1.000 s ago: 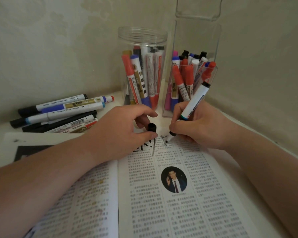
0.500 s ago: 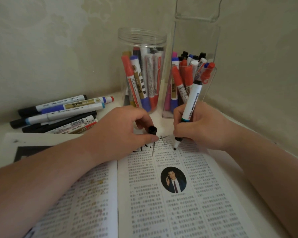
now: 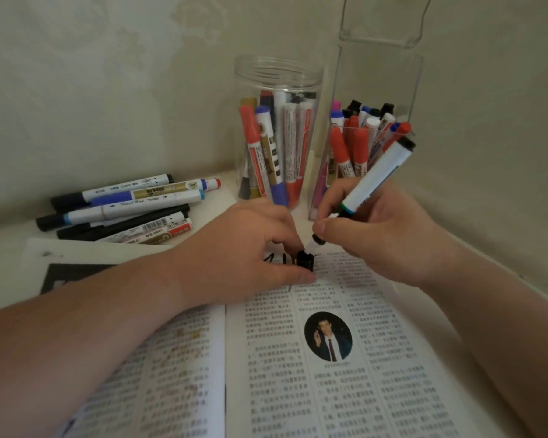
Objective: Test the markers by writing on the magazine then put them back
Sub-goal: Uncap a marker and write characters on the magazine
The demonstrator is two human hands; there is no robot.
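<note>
An open magazine (image 3: 345, 374) lies in front of me, with black scribbles near its top edge. My right hand (image 3: 383, 235) grips a white marker (image 3: 374, 181) with a black end, tilted so its tip points down-left. My left hand (image 3: 244, 257) pinches the marker's black cap (image 3: 306, 260) just above the page. The marker's tip sits at the mouth of the cap. Both hands hover over the top of the right-hand page.
A round clear jar (image 3: 277, 134) and a square clear holder (image 3: 369, 147), both filled with several markers, stand against the wall behind my hands. A pile of loose markers (image 3: 130, 210) lies on the white table at the left.
My right hand has lifted the marker off the page and swung its tip left to the cap. My left hand has raised the cap slightly to meet it.
</note>
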